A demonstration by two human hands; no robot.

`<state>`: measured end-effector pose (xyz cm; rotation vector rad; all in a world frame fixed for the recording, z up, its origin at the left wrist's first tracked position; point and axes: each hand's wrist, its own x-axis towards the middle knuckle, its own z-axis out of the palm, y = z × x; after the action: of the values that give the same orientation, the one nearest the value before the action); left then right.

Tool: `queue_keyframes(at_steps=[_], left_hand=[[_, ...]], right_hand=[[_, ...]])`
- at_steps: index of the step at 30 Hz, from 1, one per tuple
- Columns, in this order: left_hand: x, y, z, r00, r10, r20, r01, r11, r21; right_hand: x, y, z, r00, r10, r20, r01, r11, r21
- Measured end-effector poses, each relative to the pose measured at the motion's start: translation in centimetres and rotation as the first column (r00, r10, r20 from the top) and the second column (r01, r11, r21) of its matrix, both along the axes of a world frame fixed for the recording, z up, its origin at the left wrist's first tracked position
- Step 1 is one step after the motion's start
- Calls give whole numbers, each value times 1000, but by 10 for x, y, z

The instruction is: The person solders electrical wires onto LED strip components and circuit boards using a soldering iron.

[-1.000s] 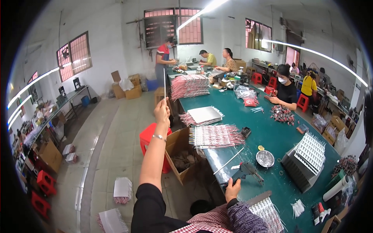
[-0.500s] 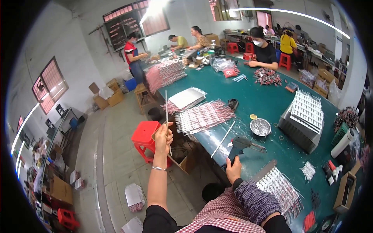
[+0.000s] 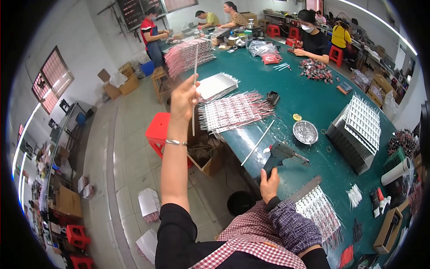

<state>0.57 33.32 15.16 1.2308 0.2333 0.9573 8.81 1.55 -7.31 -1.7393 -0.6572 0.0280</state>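
Raised above the table's near left corner, my left hand (image 3: 182, 99) grips a long, thin white glue stick (image 3: 196, 58) upright, its ends showing above and below the fist. My right hand (image 3: 269, 184) is wrapped round the handle of a dark grey glue gun (image 3: 281, 153), whose nozzle end points right over the green table (image 3: 286, 107). A second white glue stick (image 3: 258, 142) lies on the table just left of the gun. Close to my right forearm is a sheet of white parts with wires (image 3: 317, 207), a metal strip (image 3: 304, 188) along its upper edge.
Wired sheets (image 3: 233, 112) are spread beyond the gun. A metal bowl (image 3: 305, 132) and a stacked bin (image 3: 354, 139) stand to the right. Left of the table are a red stool (image 3: 157, 127) and a cardboard box (image 3: 208, 161). Several people sit or stand around the far side.
My left hand has risen higher and farther forward with the glue stick. My right hand stays on the glue gun in about the same place. The view has tilted slightly downward.
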Motion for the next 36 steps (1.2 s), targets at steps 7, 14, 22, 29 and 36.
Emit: queue_keyframes(at_steps=[7, 14, 22, 29, 36], left_hand=[[25, 0, -52, 1000, 7, -30, -15, 964, -265], [59, 49, -61, 977, 180, -118, -215, 854, -474], [57, 103, -33, 932, 355, -70, -315, 700, -640], [51, 123, -5, 849, 519, 103, -327, 668, -668], [34, 141, -9, 943, 296, 155, -153, 794, -588]], right_hand=[[0, 0, -1, 999, -12, -36, 14, 999, 45], [-1, 0, -1, 1000, 7, -21, -5, 998, 70], [0, 1, -10, 1000, -16, 10, 15, 997, 71], [-1, 1, -11, 999, -24, 28, 21, 996, 91], [0, 1, -11, 1000, -23, 18, 22, 996, 85]])
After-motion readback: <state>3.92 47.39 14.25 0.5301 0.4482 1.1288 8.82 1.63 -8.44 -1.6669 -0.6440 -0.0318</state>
